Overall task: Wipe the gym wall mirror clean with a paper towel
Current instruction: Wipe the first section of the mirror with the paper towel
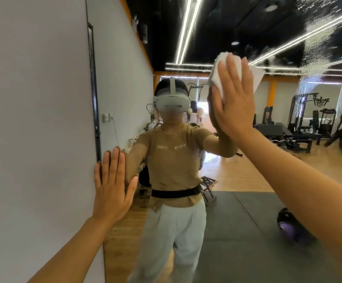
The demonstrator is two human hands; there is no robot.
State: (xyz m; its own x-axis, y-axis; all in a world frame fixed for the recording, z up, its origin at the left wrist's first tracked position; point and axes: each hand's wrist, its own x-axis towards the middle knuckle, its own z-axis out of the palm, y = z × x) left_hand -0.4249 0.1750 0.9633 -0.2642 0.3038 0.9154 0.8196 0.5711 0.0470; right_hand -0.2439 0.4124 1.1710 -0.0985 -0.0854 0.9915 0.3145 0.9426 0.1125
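Right hand [232, 103] is pressing flat, fingers straight and together, pinning a folded paper towel [223, 78] against the mirror [247, 170] — the pad is showing above and beside the fingertips, not gripped but held by palm pressure. Left hand [111, 186] is lying open and flat, fingers straight, at the mirror's left edge where glass meets the grey wall [33, 119]; it is carrying nothing, likely bracing.

Outward from the towel: a band of wet spray droplets [313, 48] is sitting up and to the right of the right hand, running roughly top to bottom down the glass, well apart from the left hand. The right hand is clearly the nearer one. Judging by that, the next stroke probably needs to travel rightward and upward — across the band's long axis.

Lower glass looks already fairly clear, though reflections are making that hard to tell.
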